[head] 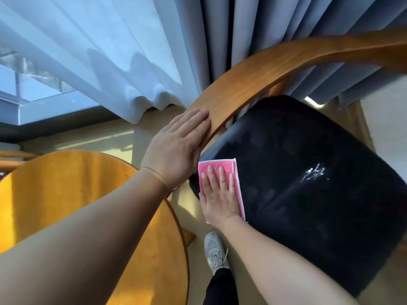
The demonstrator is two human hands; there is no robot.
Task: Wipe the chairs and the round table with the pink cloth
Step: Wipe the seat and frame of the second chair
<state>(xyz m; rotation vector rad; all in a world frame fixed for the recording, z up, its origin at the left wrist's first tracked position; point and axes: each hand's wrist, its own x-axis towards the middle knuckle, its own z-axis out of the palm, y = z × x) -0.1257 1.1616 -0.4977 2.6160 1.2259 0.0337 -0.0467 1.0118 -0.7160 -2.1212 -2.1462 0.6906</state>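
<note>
— Curtains (220, 40) backing the scene, pale sheer to one side, grey pleats to the other; beige floor below. Wooden armchair with a curved top rail (259, 69) and a dark seat cushion (308, 172). What do you log for the hands?

— Right hand (220, 194) flat, fingers spread, palm pressing the pink cloth (236, 188) onto the cushion's near corner. Nothing pinched; the cloth is held by pressure alone. Left hand (176, 148) flat too, fingers together, resting on the end of the rail, seemingly steadying the chair.

— And the round table (66, 194)?

— Just beside the chair, under the left forearm. Bare amber wood, sunlit. My guess: not yet reached.

— Risks?

— White smear (313, 173) farther across the cushion, well apart from the cloth. A light pass might spread it into the dark fabric rather than lift it. The cloth also overhangs the seat edge; a sideways stroke under an open palm could let it slide off onto the floor, near the grey shoe (214, 252). Leaning hard on the rail could shift the chair.
</note>
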